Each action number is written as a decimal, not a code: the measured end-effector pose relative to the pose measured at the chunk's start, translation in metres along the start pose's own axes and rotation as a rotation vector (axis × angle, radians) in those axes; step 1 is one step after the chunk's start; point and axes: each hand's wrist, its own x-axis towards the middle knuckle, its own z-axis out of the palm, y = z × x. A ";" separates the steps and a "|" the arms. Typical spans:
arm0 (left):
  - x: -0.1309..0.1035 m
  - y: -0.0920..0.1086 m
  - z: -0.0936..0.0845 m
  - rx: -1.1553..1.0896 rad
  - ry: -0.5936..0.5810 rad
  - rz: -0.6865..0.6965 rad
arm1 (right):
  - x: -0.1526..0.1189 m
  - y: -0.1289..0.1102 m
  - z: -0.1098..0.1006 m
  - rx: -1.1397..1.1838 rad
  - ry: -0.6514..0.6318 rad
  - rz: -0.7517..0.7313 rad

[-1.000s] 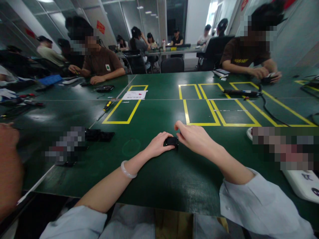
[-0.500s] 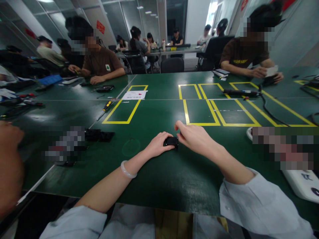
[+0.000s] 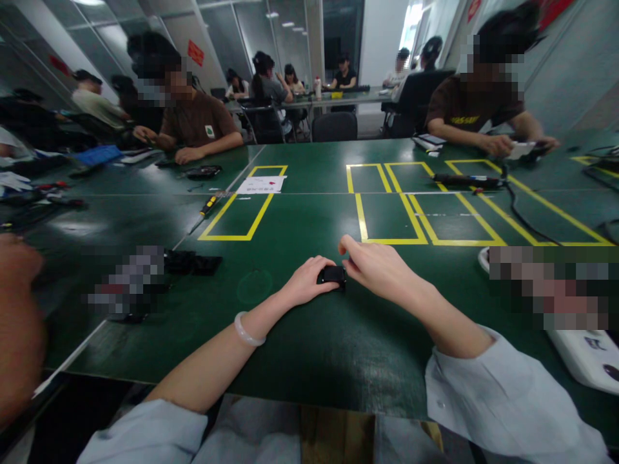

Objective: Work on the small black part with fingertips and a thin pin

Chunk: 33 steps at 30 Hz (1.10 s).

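A small black object [image 3: 333, 275] rests on the green table [image 3: 309, 348] in front of me. My left hand [image 3: 311, 278] grips it, thumb along its near side and fingers around its far side. A pale bracelet [image 3: 249, 330] circles my left wrist. At the object's right end is my right hand [image 3: 370, 263], with its fingers curled and the fingertips close together. Whatever those fingertips may pinch is too small to make out.
A yellow-black screwdriver [image 3: 209, 206] and a paper [image 3: 261, 185] lie beyond on the left. Black parts [image 3: 193, 262] are at the left, a white case [image 3: 585, 361] at the right. Another person's arm [image 3: 19, 328] reaches in at the left edge. Two people sit opposite.
My hands and the black object look unmoved. Across the table at the right, a person's hands have shifted, and the pale item in them is lower and tilted differently.
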 end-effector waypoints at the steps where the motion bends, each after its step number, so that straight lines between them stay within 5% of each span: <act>1: 0.000 0.000 0.000 0.001 0.000 0.000 | 0.000 0.000 0.000 0.000 0.003 0.001; 33: 0.000 -0.002 0.002 -0.005 0.013 0.007 | 0.000 -0.001 -0.001 -0.011 -0.009 -0.041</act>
